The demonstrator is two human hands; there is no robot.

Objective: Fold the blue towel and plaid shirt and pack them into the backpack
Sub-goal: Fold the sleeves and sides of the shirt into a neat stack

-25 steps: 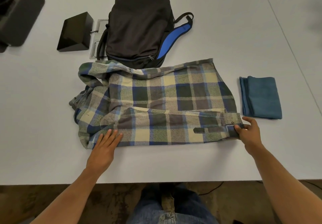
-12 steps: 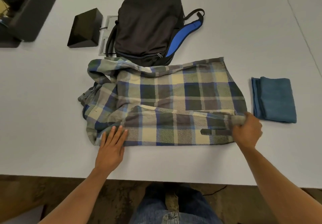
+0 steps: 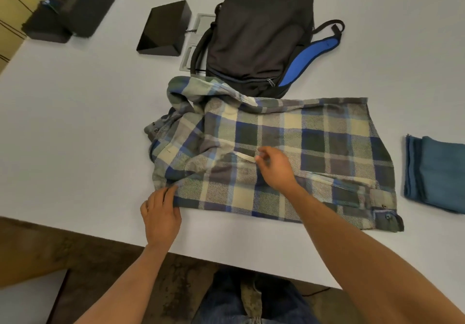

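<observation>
In the head view, the plaid shirt [image 3: 289,152] is lying spread across the white table [image 3: 75,122], partly folded, with its far edge just touching the base of the black backpack [image 3: 259,29], which is lying flat behind it with its zip looking closed. The blue towel [image 3: 435,172] is sitting already folded to the right of the shirt, apart from it. The left hand [image 3: 161,215] is gripping the shirt's near left corner, fingers curled onto the hem. The right hand [image 3: 274,167] is hovering over the middle of the shirt with its fingers bent toward the edge of the folded-over sleeve; whether it is pinching cloth or closing on nothing cannot be told. A buttoned cuff [image 3: 387,219] is sticking out at the shirt's near right corner, and the collar end to the left is bunching up. A black wedge-shaped box [image 3: 163,31] is standing to the left of the backpack. To do this fold well, the left hand should probably be anchoring the corner while the right is smoothing the sleeve flat along the body, tucking the cuff inside the outline and flattening the collar bunching, so the bundle is ending up narrow enough for the backpack's opening.
</observation>
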